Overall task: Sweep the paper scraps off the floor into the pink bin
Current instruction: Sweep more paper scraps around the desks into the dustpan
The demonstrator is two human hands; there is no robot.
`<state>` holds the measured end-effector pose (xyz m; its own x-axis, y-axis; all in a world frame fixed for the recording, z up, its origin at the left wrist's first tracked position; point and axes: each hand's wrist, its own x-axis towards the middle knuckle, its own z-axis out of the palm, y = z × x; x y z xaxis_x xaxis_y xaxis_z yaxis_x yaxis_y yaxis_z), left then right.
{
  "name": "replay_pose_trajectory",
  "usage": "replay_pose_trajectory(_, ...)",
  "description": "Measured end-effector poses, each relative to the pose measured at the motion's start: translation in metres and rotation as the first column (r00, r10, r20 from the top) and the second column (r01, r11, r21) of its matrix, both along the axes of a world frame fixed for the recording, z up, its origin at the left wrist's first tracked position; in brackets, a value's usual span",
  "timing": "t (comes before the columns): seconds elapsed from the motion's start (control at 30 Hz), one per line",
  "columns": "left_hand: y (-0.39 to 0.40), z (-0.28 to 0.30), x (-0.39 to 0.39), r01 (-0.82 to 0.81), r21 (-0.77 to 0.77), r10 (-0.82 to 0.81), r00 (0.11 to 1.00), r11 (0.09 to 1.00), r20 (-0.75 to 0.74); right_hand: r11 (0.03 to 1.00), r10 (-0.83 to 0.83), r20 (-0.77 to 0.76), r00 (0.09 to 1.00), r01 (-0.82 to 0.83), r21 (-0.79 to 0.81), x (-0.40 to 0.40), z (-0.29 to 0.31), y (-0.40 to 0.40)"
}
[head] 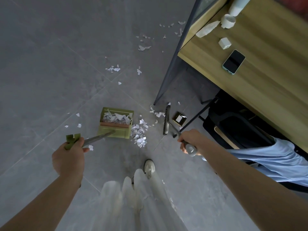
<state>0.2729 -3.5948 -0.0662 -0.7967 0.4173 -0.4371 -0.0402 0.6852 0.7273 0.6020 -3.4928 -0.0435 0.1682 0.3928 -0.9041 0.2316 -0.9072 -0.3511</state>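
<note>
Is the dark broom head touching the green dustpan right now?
Apart. The head view shows the dark broom head well right of the green dustpan, with bare floor and paper scraps between them.

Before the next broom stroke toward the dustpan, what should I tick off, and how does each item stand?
1. Left hand grips the dustpan handle: ok.
2. Right hand grips the broom handle: ok.
3. Dustpan sits on the floor beside the scrap pile: ok.
4. Broom head is behind that pile: ok.
5. Floor is free of scraps: not ok, far scraps remain.
6. Pink bin within reach: cannot tell, none in view.
</note>
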Motion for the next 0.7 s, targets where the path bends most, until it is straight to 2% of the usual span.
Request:
replay_pose_trajectory(0.1,0.016,-0.005,0.001,0.010,-0.004,-0.010,1.000,1.000,0.014,0.999,-0.032,0.038,0.999,0.031,0.032,0.008,-0.004,0.018)
replay_pose_trajectory(0.4,0.075,-0.016,0.007,0.010,0.034,-0.011,1.000,0.999,0.020,0.997,0.027,0.238,0.971,-0.044,0.063,0.053,-0.039,0.095)
replay_pose_trajectory(0.6,0.114,-0.022,0.015,0.030,0.019,-0.030,0.999,0.999,-0.020,0.993,0.107,0.317,0.942,-0.119,0.019,0.085,-0.065,0.145)
replay_pose_trajectory(0.7,0.128,-0.026,0.019,0.016,0.021,-0.016,1.000,1.000,-0.007,0.985,0.171,0.346,0.923,-0.162,-0.055,0.099,-0.076,0.161)
